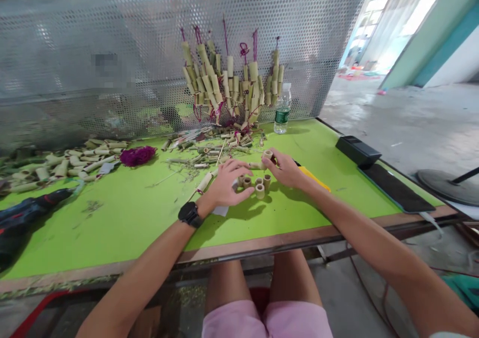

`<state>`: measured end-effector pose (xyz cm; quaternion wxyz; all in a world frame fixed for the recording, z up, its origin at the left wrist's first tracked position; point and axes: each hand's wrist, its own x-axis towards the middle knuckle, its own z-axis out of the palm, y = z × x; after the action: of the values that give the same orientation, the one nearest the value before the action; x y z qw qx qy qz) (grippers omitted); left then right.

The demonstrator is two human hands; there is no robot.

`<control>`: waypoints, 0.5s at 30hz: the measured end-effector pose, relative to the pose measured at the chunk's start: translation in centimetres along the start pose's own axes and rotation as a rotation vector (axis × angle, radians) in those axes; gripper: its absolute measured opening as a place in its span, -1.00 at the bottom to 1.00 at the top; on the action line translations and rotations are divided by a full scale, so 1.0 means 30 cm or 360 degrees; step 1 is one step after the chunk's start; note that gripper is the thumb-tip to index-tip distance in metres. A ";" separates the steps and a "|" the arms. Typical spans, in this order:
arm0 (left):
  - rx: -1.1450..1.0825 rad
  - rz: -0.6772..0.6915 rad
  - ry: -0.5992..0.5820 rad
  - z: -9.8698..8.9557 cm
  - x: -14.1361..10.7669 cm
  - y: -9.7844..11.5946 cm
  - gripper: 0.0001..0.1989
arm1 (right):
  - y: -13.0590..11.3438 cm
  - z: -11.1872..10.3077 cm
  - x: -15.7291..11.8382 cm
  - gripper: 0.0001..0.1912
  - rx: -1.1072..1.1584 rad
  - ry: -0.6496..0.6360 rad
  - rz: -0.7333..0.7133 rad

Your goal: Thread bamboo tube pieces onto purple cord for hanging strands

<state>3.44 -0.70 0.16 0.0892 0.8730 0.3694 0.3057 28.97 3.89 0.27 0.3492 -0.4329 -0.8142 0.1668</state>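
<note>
Several short hollow bamboo pieces (260,191) stand upright on the green tabletop (142,233) between my hands. My right hand (283,167) grips one bamboo piece (267,155) between thumb and fingers, raised behind the standing group. My left hand (231,182), below a black wristwatch (190,214), hovers at the group's left side with thumb and fingers apart. Its fingers partly cover some of the pieces. A longer bamboo length (205,181) lies just left of this hand, and a bit of white paper (220,211) shows under it.
Strung bamboo bundles (232,84) hang on the perforated metal panel (149,44). A water bottle (282,109), purple string (137,156), loose bamboo pile (63,166) and power drill (33,211) line the back and left. Rightward lie a black box (358,151) and a phone (398,188) with cable.
</note>
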 end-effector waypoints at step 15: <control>-0.0375 0.0101 0.0214 0.025 0.011 0.039 -0.73 | 0.045 -0.008 0.015 -0.60 -0.0105 0.0023 0.0100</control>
<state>4.74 -1.24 0.17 0.1566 0.8452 0.3083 0.4074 29.75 5.03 -0.15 0.3352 -0.4707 -0.8026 0.1477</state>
